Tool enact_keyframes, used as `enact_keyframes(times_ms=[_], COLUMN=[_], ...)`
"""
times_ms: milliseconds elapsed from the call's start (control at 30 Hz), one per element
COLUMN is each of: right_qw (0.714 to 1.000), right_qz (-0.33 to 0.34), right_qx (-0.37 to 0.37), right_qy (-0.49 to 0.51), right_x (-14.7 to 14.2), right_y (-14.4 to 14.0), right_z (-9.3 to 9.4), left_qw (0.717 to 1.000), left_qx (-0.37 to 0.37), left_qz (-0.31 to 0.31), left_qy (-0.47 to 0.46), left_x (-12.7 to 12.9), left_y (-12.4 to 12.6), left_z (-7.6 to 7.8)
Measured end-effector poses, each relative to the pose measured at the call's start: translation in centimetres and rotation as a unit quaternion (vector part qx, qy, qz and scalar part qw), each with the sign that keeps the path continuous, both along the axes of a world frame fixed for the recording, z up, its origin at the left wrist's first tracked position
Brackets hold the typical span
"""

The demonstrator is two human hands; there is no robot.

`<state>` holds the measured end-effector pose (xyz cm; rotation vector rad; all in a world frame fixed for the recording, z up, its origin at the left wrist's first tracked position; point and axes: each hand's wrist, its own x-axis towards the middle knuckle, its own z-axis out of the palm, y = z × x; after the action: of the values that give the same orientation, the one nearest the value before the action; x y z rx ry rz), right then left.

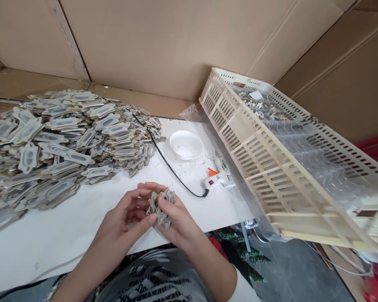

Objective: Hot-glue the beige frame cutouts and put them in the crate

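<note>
Both of my hands are together near the front edge of the white tabletop, around a small stack of grey, scallop-edged flat pieces [162, 207]. My left hand [135, 212] grips the stack from the left, its thumb against the lower edge and its fingers curled behind. My right hand [176, 218] holds it from the right, thumb pressed across the top. The far side of the stack is hidden by my fingers. To the left lies a large heap of flat grey frame-shaped pieces [66, 126], many with an elongated centre panel.
A white bowl [185, 145] stands beyond my hands. Beside it lies a white glue gun [219, 179] with an orange trigger and a black cord [173, 170]. On the right is a cream slotted crate [255, 155] holding clear plastic and small metallic pieces. Cardboard walls [151, 46] enclose the back.
</note>
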<state>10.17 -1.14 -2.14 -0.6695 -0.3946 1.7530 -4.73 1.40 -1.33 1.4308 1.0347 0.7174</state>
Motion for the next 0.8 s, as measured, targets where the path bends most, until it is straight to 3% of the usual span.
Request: enact_keyframes(times_ms=[200, 300, 367, 467, 533, 567, 667, 800], right_qw=[0.998, 0.996, 0.994, 0.991, 0.989, 0.988, 0.987, 0.990], right_qz=[0.005, -0.009, -0.015, -0.014, -0.011, -0.012, -0.020, -0.030], right_qx=[-0.029, -0.051, -0.066, -0.078, -0.087, -0.092, -0.102, -0.086], right_qy=[0.054, 0.078, 0.089, 0.106, 0.117, 0.121, 0.120, 0.103], right_x=[0.2, 0.6, 1.1, 1.7, 2.0, 2.0, 2.3, 2.6], right_y=[-0.1, 0.1, 0.2, 0.3, 0.2, 0.2, 0.2, 0.1], right_z=[-0.6, -0.9, -1.0, -1.1, -1.0, -0.9, -0.7, -0.6], left_qw=[0.998, 0.990, 0.956, 0.836, 0.770, 0.752, 0.735, 0.746], left_qx=[-0.015, 0.056, 0.184, 0.410, 0.497, 0.518, 0.534, 0.527], left_qz=[0.058, 0.105, 0.129, 0.111, 0.066, 0.049, 0.035, 0.033], left_qy=[-0.015, 0.074, 0.190, 0.347, 0.396, 0.406, 0.417, 0.406], left_x=[0.3, -0.4, -1.1, -1.8, -2.0, -2.0, -1.9, -1.5], left_y=[0.7, 0.5, 0.2, -0.2, -0.2, -0.2, 0.0, 0.0], left_z=[0.7, 0.6, 0.3, -0.6, -1.2, -1.4, -1.8, -1.3])
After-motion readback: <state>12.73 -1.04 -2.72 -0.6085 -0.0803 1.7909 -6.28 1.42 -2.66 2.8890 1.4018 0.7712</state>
